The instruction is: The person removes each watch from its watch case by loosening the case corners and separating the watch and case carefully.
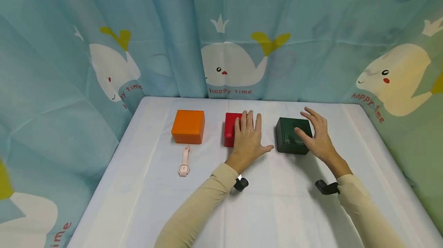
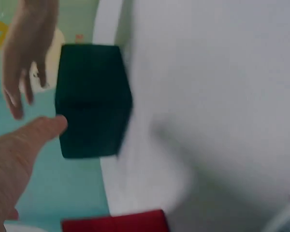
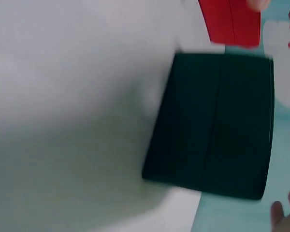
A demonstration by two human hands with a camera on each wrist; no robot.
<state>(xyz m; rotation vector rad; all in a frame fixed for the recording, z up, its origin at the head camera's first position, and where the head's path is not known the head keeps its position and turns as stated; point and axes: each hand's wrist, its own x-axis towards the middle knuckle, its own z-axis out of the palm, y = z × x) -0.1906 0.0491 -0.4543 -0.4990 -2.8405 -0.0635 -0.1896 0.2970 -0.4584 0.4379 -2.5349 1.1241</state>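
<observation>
A dark green box (image 1: pixel 290 144) with its lid down stands right of centre on the white table. My right hand (image 1: pixel 320 138) hovers over its right side, fingers spread and lightly bent, nothing in its grasp. Left of it, my left hand (image 1: pixel 247 140) spreads its fingers above a smaller red box (image 1: pixel 229 128), hiding much of that box's right part. The left thumb points toward the green box (image 2: pixel 92 101), overlapping its corner in the left wrist view. From the right wrist, the green box (image 3: pixel 212 125) fills the middle, fingertips (image 3: pixel 277 215) at the lower right.
An orange box (image 1: pixel 188 127) sits at the back left of the table. In front of it lies a pink wristwatch (image 1: pixel 184 168), its strap stretched toward the box. A blue curtain (image 1: pixel 166 48) with whale prints hangs behind the table's far edge.
</observation>
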